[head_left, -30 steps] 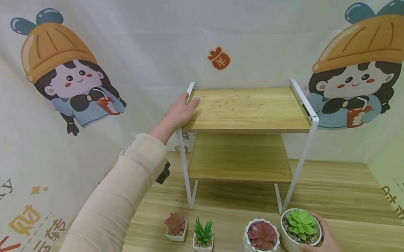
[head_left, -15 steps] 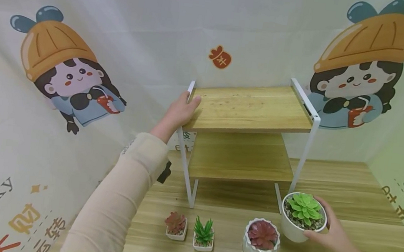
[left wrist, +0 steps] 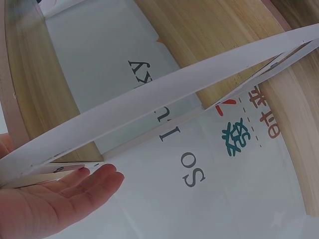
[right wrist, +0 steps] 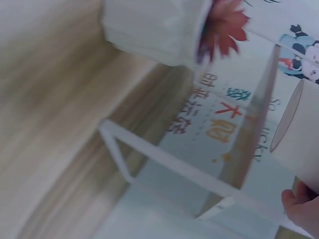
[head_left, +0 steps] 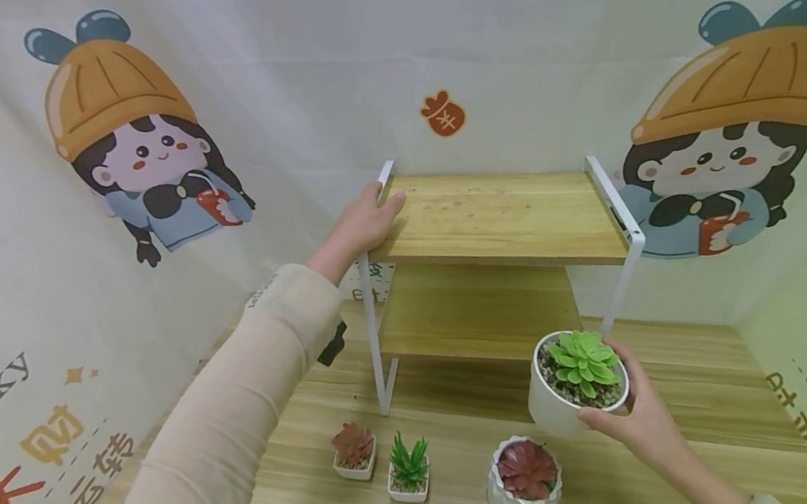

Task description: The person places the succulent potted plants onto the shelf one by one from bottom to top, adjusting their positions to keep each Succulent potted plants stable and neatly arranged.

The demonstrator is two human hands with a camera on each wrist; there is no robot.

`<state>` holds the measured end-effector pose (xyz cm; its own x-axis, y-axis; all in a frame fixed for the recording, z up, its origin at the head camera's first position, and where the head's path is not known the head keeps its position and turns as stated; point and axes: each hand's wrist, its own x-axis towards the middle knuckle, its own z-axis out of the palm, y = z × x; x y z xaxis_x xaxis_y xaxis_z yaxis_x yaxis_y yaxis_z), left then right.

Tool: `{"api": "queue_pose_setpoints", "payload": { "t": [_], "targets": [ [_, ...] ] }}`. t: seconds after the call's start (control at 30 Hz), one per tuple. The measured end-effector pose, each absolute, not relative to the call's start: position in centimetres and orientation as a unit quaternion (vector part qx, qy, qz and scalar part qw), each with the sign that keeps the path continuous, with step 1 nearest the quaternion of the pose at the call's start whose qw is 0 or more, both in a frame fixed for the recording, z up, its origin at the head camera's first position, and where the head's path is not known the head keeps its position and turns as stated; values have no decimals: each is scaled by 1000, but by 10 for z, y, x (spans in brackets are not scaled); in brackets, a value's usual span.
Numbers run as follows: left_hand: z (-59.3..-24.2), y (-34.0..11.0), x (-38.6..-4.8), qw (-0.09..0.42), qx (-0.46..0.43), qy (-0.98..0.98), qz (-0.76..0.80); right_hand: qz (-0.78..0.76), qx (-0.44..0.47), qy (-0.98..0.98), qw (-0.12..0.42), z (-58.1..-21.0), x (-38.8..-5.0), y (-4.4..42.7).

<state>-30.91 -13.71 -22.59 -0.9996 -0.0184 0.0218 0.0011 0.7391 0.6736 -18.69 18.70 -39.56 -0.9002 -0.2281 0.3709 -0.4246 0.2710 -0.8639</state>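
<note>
My right hand [head_left: 644,416] holds a white round pot with a green succulent [head_left: 582,362], raised off the table in front of the two-tier shelf's right side. Its thumb is on the near side of the pot. In the right wrist view, the white pot [right wrist: 301,137] and some fingertips [right wrist: 289,198] show at the right edge. My left hand [head_left: 364,226] grips the upper left end of the wooden shelf [head_left: 506,218], thumb on the board. The left wrist view has its fingers [left wrist: 94,191] by the shelf's white metal frame [left wrist: 149,99].
On the table before the shelf stand a small red succulent [head_left: 353,441], a small spiky green plant [head_left: 410,461] and a red succulent in a ribbed white pot [head_left: 527,473]. The lower shelf board [head_left: 479,312] lies under the top one. A printed cloth [head_left: 337,50] hangs behind.
My right hand has lifted the potted green succulent and carried it up and left, towards the shelf. My left hand stays on the shelf's left end.
</note>
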Motion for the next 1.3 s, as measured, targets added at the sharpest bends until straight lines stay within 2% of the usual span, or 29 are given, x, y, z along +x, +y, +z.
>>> {"api": "queue_pose_setpoints", "payload": {
  "t": [0.2, 0.43, 0.87, 1.3],
  "targets": [
    [-226, -137, -309, 11, 7, -933, -361, 570, 184, -798, 66, -374, -202, 170],
    [-227, -135, -310, 14, 6, -935, -355, 616, 143, -774, 41, -366, -224, 151],
    [-228, -135, -309, 22, 2, -933, -358, 606, 65, -790, 66, -369, -259, 136],
    [-227, -136, -309, 19, 5, -935, -355, 641, 32, -761, 94, -376, -268, 126]
  ]
}}
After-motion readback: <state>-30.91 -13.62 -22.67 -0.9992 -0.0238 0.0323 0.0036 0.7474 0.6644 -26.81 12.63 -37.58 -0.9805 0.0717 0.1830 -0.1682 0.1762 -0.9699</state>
